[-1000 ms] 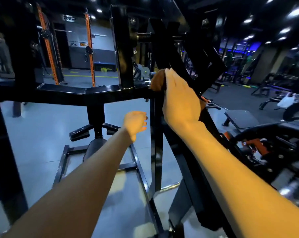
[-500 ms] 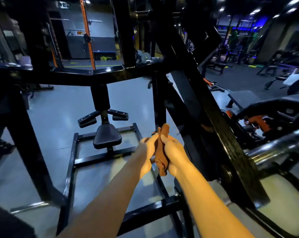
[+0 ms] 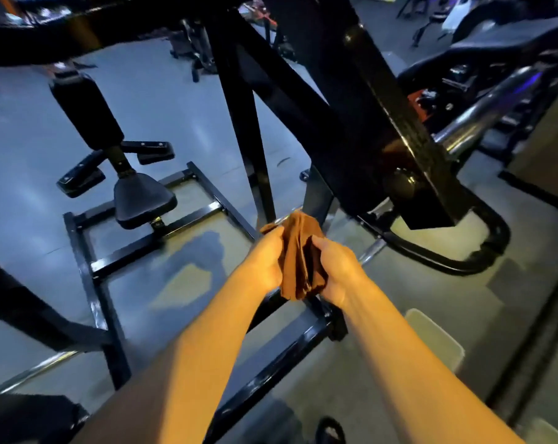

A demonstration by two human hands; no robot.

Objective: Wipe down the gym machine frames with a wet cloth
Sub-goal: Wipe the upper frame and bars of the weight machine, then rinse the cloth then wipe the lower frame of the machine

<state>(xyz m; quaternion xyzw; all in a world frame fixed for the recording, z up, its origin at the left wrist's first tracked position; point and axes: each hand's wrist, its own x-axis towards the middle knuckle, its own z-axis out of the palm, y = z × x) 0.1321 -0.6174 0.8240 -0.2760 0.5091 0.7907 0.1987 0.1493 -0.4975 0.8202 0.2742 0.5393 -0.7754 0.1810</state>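
Note:
A brown cloth [image 3: 298,257] hangs bunched between my two hands in the middle of the view. My left hand [image 3: 264,261] grips its left side and my right hand [image 3: 337,270] grips its right side. Both hands are held in front of me, off the machine. The black gym machine frame [image 3: 393,116] rises just beyond the cloth as a thick slanted beam, with a thinner upright post [image 3: 248,129] to its left. The frame's base rails [image 3: 117,257] lie on the floor below my arms.
A black padded seat [image 3: 143,200] with a back pad [image 3: 85,107] stands at left inside the base rails. A chrome bar [image 3: 482,113] juts out at right. A curved black tube [image 3: 482,248] loops near the floor. More gym machines stand at the back.
My right hand left the high frame joint and came down with the cloth. My left hand joined it, and both now hold the cloth low. The view tilted down toward the floor.

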